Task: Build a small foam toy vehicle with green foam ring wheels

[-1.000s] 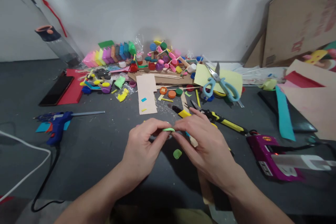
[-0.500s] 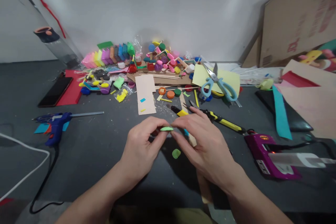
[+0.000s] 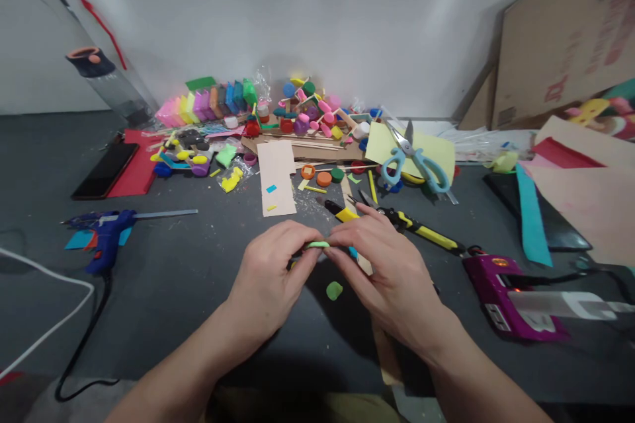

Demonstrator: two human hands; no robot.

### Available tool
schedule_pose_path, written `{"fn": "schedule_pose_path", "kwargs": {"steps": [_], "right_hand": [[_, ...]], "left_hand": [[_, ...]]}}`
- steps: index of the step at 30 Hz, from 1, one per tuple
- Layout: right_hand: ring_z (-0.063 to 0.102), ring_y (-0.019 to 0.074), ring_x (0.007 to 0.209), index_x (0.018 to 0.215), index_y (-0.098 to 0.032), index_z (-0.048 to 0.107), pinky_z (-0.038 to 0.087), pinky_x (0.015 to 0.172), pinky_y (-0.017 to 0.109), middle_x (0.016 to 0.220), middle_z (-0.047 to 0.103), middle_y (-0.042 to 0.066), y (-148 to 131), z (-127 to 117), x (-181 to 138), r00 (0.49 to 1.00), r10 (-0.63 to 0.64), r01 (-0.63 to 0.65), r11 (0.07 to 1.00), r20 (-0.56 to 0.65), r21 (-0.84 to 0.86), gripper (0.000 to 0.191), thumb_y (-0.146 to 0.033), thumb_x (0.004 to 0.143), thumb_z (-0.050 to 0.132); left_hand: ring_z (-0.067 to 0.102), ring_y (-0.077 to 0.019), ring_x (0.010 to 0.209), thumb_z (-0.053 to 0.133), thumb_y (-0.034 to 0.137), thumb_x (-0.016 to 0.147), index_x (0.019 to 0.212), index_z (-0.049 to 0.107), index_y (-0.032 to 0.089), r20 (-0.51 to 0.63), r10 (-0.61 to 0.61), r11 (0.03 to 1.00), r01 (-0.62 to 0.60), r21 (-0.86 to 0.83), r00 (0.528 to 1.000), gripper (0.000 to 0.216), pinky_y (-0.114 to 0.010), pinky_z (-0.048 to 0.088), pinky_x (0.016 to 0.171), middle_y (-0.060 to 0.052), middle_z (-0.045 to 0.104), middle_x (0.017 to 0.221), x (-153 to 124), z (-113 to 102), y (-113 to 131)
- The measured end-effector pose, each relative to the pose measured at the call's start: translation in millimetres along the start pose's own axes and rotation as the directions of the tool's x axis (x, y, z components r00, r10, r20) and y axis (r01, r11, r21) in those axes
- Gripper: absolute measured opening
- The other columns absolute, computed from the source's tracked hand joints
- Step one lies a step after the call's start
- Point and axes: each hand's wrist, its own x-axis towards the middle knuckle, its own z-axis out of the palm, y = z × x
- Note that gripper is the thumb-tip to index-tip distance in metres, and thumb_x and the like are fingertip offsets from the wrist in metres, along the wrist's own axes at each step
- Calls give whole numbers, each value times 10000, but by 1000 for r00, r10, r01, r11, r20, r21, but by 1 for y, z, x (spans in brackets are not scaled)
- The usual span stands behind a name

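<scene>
Between the fingertips of my left hand (image 3: 272,271) and my right hand (image 3: 384,264) is a small, thin piece of light green modelling clay (image 3: 317,244), seen edge-on. Both hands pinch it, thumb against forefinger, above the grey table. A second green clay piece (image 3: 334,291), flat and roundish, lies on the tabletop just below the fingers. Close beyond my right hand are a yellow-and-black cutter (image 3: 342,211) and pliers with yellow-black handles (image 3: 426,232). A wooden strip (image 3: 387,353) runs partly beneath my right hand.
At left lie a blue glue gun (image 3: 105,234) and a phone (image 3: 106,170). Clay packets (image 3: 208,102), bottle caps (image 3: 324,178), a cardboard piece (image 3: 276,178) and scissors (image 3: 409,152) are spread along the back. A purple device (image 3: 496,291) with cables sits at right.
The green clay has tilted slightly between my fingers and shows a narrower edge. Both hands stay in nearly the same place, and the view has shifted a little.
</scene>
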Motion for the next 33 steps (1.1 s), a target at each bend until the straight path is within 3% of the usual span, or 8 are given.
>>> {"fn": "schedule_pose_path", "kwargs": {"steps": [8,12,20,25,33], "right_hand": [[659,162,861,991,-201,611,461,1036,405,900,722,10,-2,1,-1,999,37,-35,997,-23,64,52,-228,954,635],[654,157,835,937,-204,607,463,1037,417,873,716,5,-2,1,-1,997,71,-71,995,-2,73,24,-192,954,617],[666,166,806,920,-214,607,483,1023,445,843,717,7,0,-1,1,999,48,-48,998,-2,48,43,-211,963,607],[664,165,771,890,-220,608,503,979,416,805,714,0,-2,-1,2,999,39,-38,999,-21,38,71,-198,958,610],[654,177,783,888,-218,636,508,816,335,818,709,12,-3,-1,3,992,125,-123,988,-15,91,52,-204,938,631]], "left_hand": [[658,-95,794,617,183,940,920,700,197,-38,-211,963,201,-180,977,86,-183,483,706,22,727,874,-2,3,6],[663,-99,803,605,186,939,978,700,218,28,-260,936,259,-240,965,107,-197,499,743,28,734,919,-1,3,7],[654,-95,815,609,129,915,927,692,197,16,-172,977,173,-123,985,108,-180,471,702,16,735,906,2,1,5],[666,-113,804,609,132,910,902,697,186,26,-193,976,195,-101,981,103,-208,473,707,8,749,881,1,2,5],[690,-114,780,635,171,897,950,705,191,12,-350,867,329,-374,937,90,-201,527,710,1,752,886,1,6,5]]}}
